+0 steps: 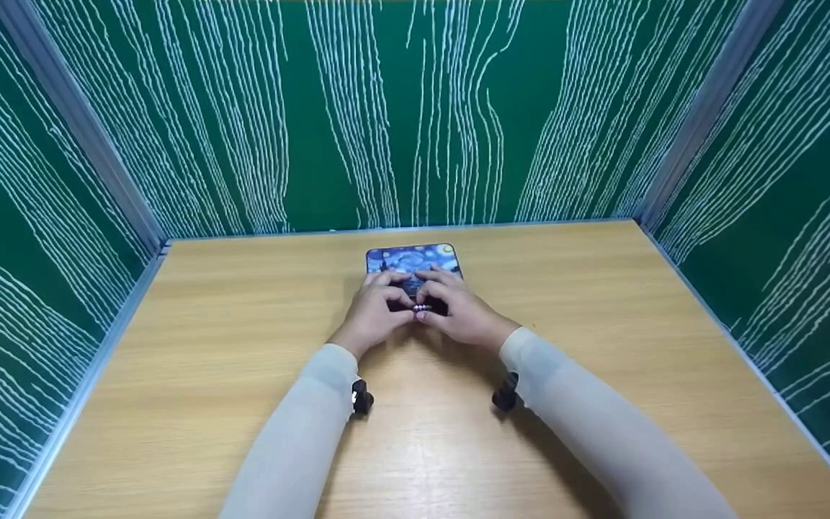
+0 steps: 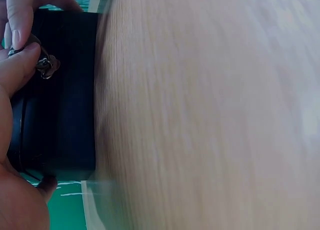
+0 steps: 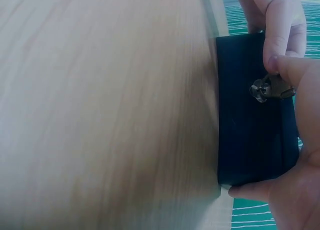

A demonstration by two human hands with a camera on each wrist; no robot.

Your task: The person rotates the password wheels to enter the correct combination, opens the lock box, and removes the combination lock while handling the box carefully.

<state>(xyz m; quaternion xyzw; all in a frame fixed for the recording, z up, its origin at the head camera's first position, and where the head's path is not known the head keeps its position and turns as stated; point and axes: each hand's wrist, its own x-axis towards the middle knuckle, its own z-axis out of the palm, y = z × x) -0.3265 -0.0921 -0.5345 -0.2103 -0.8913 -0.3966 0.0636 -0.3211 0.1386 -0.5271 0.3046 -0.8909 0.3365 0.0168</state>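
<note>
A box with dark sides and a blue swirling painted picture on its lid stands on the table. From its front face juts a small metal latch, partly covered by fingertips. My left hand lies along the left side, thumb and forefinger at the latch, another finger against the box's end. Opposite it, my right hand has its thumb and bent forefinger at the latch too, with a finger against the right end. Both thumb tips meet near the latch.
The wooden table is enclosed by green panels with white wavy lines, joined by grey posts. A small black camera sits at the left wrist and another black camera at the right wrist.
</note>
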